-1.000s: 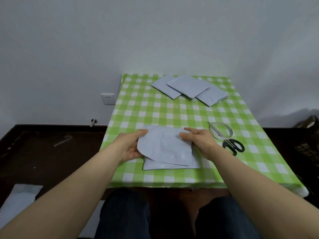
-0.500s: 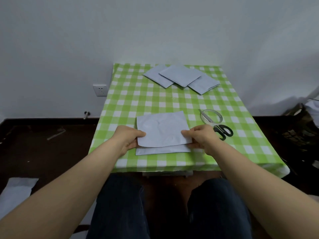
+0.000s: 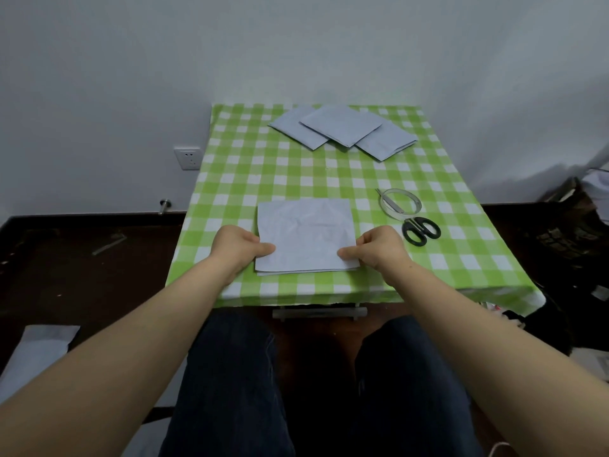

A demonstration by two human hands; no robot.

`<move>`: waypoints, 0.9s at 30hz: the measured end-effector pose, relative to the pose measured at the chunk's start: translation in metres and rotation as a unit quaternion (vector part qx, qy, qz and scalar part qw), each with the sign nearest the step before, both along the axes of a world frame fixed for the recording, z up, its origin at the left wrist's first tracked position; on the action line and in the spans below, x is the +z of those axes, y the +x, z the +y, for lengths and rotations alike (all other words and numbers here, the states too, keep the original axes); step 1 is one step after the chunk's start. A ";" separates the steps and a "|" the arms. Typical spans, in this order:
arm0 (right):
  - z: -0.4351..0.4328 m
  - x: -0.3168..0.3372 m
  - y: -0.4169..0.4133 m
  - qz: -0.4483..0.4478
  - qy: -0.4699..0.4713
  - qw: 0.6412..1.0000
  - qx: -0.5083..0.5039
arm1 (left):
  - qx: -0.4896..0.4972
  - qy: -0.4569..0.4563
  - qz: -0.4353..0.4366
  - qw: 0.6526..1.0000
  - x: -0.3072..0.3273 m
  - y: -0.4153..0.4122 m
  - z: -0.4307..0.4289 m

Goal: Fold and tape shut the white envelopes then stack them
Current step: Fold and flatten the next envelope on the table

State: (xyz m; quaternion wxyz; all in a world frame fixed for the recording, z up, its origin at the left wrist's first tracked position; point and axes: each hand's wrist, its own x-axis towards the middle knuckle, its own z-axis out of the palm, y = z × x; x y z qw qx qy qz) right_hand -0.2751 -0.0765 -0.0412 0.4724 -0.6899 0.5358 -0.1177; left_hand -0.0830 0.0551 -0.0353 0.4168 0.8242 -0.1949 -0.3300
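My left hand (image 3: 239, 247) and right hand (image 3: 379, 247) each pinch a near side edge of the crumpled white paper envelope (image 3: 306, 235). It lies on the near part of the green-checked counter (image 3: 263, 173), over another white sheet (image 3: 290, 272). I'd align the edges squarely, then press the crease flat.

No legible text, label, brand or number in view. Faint creases and a pale mark on the top envelope (image 3: 306, 235) are too blurred to read as writing.
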 end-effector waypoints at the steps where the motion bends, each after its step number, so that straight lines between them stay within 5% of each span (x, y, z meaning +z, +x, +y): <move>1: 0.001 0.000 0.000 0.002 -0.005 1.000 -0.001 | -0.001 0.001 -0.006 1.000 0.000 0.000 0.000; 15: 0.003 -0.002 0.002 0.043 -0.025 0.999 -0.002 | -0.042 0.039 -0.168 0.984 -0.011 -0.009 -0.001; 18: 0.005 -0.001 0.003 0.049 -0.028 0.998 -0.004 | -0.069 0.004 -0.310 0.948 -0.016 -0.015 0.004; 20: 0.005 -0.001 0.003 0.052 -0.029 0.998 -0.004 | -0.179 -0.098 -0.410 0.889 -0.019 -0.025 0.004; 23: 0.006 -0.002 0.004 0.056 -0.029 0.998 -0.001 | -0.357 -0.101 -0.395 0.840 -0.021 -0.047 0.002; 27: 0.007 0.000 0.004 0.052 -0.025 0.998 0.003 | -0.395 -0.076 -0.396 0.825 -0.034 -0.054 -0.004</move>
